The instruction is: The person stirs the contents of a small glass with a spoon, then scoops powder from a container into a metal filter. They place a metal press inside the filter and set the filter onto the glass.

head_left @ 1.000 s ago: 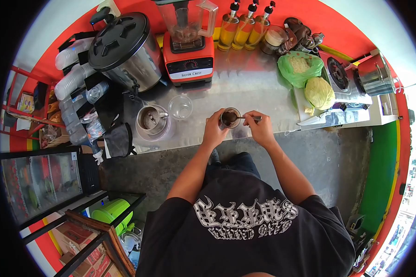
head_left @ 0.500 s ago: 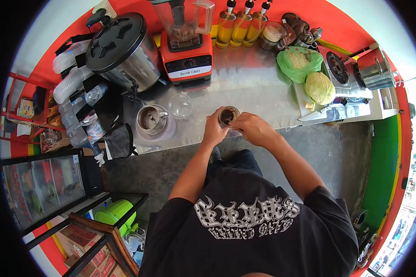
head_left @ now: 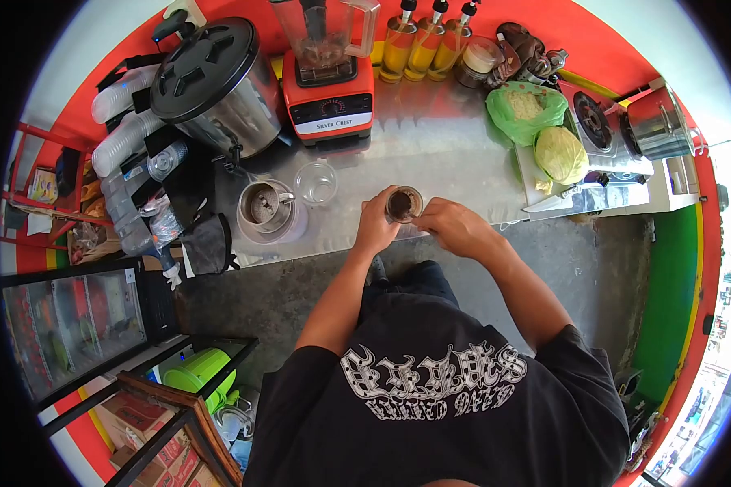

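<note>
My left hand (head_left: 376, 225) is wrapped around a small round jar (head_left: 415, 197) at the counter's front edge. Dark brown contents show through the jar's open top. My right hand (head_left: 456, 226) is closed in a pinch at the jar's right rim; what its fingers hold, if anything, is too small to make out. To the left, a clear plastic cup (head_left: 316, 183) stands on the counter. Beside it, a metal mug (head_left: 266, 204) with brown residue inside sits on top of a pale round container (head_left: 283, 233).
On the steel counter (head_left: 430, 130) stand a red blender (head_left: 330, 105), a large steel pot with black lid (head_left: 211, 73) and several pump bottles (head_left: 424, 49). At right are a cabbage (head_left: 561, 155), a knife (head_left: 551, 200), a green bag (head_left: 524, 114) and a stove (head_left: 597, 122).
My right hand has shifted slightly right and down, from over the jar's mouth to its rim. More of the dark contents shows. My left hand keeps its hold.
</note>
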Tool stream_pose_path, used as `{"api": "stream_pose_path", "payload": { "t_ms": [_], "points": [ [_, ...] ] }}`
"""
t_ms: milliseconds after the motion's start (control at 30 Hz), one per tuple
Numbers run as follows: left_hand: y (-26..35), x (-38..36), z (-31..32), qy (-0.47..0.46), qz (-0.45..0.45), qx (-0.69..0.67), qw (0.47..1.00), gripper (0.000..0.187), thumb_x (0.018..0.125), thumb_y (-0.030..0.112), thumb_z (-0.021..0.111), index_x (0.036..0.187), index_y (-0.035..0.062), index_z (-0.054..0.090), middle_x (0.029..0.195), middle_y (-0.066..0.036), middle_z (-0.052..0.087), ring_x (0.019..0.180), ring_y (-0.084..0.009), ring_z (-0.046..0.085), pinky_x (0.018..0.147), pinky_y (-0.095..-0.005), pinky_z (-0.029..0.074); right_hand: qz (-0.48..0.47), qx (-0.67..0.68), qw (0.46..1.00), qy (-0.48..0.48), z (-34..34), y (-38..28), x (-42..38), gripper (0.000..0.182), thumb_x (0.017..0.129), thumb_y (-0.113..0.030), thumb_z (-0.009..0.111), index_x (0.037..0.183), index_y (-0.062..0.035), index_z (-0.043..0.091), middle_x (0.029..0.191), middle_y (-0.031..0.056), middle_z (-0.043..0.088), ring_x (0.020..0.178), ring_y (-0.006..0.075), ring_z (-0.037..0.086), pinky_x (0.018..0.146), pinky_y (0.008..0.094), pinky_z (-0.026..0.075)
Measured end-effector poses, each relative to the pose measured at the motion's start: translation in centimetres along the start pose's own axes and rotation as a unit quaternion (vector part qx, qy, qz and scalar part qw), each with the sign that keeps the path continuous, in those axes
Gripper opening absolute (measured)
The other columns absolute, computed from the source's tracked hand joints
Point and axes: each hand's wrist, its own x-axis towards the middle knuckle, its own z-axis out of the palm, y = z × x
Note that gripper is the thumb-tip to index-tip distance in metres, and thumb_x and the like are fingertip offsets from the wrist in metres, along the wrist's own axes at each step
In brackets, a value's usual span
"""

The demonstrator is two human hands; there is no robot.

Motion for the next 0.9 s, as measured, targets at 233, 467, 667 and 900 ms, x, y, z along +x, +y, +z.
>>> {"api": "stream_pose_path", "payload": {
  "t_ms": [233,467,667,900],
  "points": [
    [0.3,-0.1,0.0,-0.001,-0.005,0.011,1.000,0.064,0.083,0.017,0.089,0.139,0.0089,0.061,0.124,-0.011,0.076,0.117,-0.0330,0.071,0.101,-0.0445,0.045,0.076,0.001,0.993,0.086,0.5,-0.5,0.4,0.028,0.088,-0.001,0.070,0.115,-0.0024,0.076,0.104,0.0138,0.075,0.106,0.0358,0.067,0.094,0.0459,0.056],
    [0.4,0.0,-0.1,-0.008,0.009,0.015,1.000,0.067,0.083,0.011,0.087,0.144,0.0092,0.059,0.131,-0.011,0.073,0.120,-0.0310,0.069,0.101,-0.0435,0.042,0.047,0.023,0.998,0.030,0.9,0.3,-1.0,0.022,0.093,-0.005,0.068,0.113,-0.0029,0.077,0.099,0.0170,0.075,0.103,0.0378,0.068,0.091,0.0475,0.056],
    [0.5,0.0,0.1,-0.023,-0.005,0.025,0.999,0.067,0.083,0.012,0.088,0.144,0.0095,0.060,0.133,-0.012,0.073,0.118,-0.0310,0.070,0.100,-0.0433,0.042,0.214,0.056,0.956,0.192,1.5,-0.4,0.4,0.019,0.100,-0.011,0.067,0.106,0.0017,0.079,0.089,0.0226,0.074,0.083,0.0442,0.069,0.080,0.0505,0.056],
    [0.7,0.1,0.0,-0.042,0.003,0.025,0.999,0.068,0.082,0.013,0.089,0.144,0.0095,0.060,0.130,-0.011,0.074,0.116,-0.0309,0.071,0.103,-0.0420,0.043,0.236,0.090,0.936,0.246,4.1,-0.6,1.4,0.018,0.097,-0.009,0.067,0.106,0.0010,0.079,0.094,0.0242,0.075,0.087,0.0444,0.070,0.084,0.0515,0.056]
  ]
}}
